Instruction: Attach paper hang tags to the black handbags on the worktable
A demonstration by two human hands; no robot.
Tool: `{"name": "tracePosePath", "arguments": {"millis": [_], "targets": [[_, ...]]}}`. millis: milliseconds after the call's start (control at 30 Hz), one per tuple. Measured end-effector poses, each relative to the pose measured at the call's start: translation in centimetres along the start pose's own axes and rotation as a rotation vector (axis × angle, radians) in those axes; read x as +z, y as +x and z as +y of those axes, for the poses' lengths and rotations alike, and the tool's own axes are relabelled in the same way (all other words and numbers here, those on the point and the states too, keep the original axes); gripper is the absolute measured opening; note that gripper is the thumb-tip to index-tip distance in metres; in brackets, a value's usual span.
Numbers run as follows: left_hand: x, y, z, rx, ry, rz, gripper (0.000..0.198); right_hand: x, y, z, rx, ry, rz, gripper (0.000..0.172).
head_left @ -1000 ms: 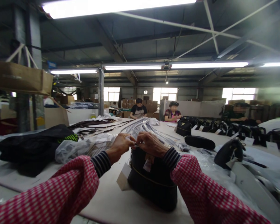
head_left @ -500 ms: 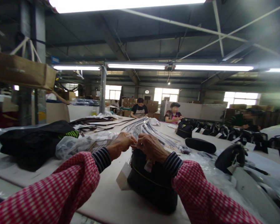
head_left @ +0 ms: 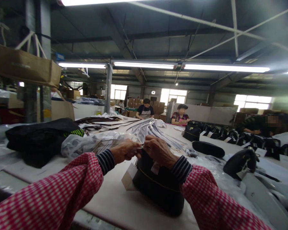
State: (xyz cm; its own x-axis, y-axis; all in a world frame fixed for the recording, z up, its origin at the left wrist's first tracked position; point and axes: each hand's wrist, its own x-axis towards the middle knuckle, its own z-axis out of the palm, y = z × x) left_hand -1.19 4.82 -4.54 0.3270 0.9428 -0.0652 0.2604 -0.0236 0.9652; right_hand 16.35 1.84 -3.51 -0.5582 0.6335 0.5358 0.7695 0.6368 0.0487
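Note:
A black bag [head_left: 158, 188] stands upright on the white table [head_left: 110, 198] right in front of me. My left hand [head_left: 124, 150] and my right hand [head_left: 158, 150] meet fingertip to fingertip over its top edge, both pinched on something small at the bag's opening that I cannot make out. A white paper tag [head_left: 128, 175] hangs at the bag's left side, and a smaller pale tag [head_left: 155, 168] hangs under my right hand. Both arms wear red checked sleeves with striped cuffs.
Clear plastic bags [head_left: 91, 143] and wrapped straps [head_left: 153, 129] lie behind my hands. A black cloth pile [head_left: 40, 137] sits at left. Several black bags [head_left: 240, 159] line the table's right side. Three other people [head_left: 181, 115] work at the far end.
The view has tilted and drifted slightly; my hands stay pinched together over the bag's top with only small finger movements.

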Motion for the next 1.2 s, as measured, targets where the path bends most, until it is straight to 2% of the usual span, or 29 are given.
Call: {"name": "tracePosePath", "arguments": {"millis": [67,233,433,767,1000,1100,1200], "targets": [[0.1,-0.2,-0.1,0.016,-0.031,-0.042,0.036,0.0,0.0,0.1,0.01,0.013,0.008,0.023],[0.0,0.0,-0.2,0.109,-0.042,-0.052,0.023,0.1,0.2,0.7,0.032,0.073,0.022,0.016],[-0.3,0.2,0.0,0.096,-0.033,-0.086,0.018,0.2,0.2,0.9,0.033,0.129,0.037,0.016],[0.3,-0.4,0.4,0.21,0.08,0.015,0.016,-0.1,1.3,2.1,0.058,0.347,0.008,0.009],[-0.1,-0.9,0.5,0.268,0.182,-0.028,0.027,0.3,1.3,3.0,0.057,0.454,0.017,0.006],[-0.4,-0.8,0.4,0.323,0.26,-0.022,0.023,0.4,1.4,3.1,0.065,0.477,0.016,0.007],[-0.5,-1.0,0.5,0.4,0.342,0.047,0.015,0.5,1.5,2.9,0.069,0.487,0.017,0.008]]}}
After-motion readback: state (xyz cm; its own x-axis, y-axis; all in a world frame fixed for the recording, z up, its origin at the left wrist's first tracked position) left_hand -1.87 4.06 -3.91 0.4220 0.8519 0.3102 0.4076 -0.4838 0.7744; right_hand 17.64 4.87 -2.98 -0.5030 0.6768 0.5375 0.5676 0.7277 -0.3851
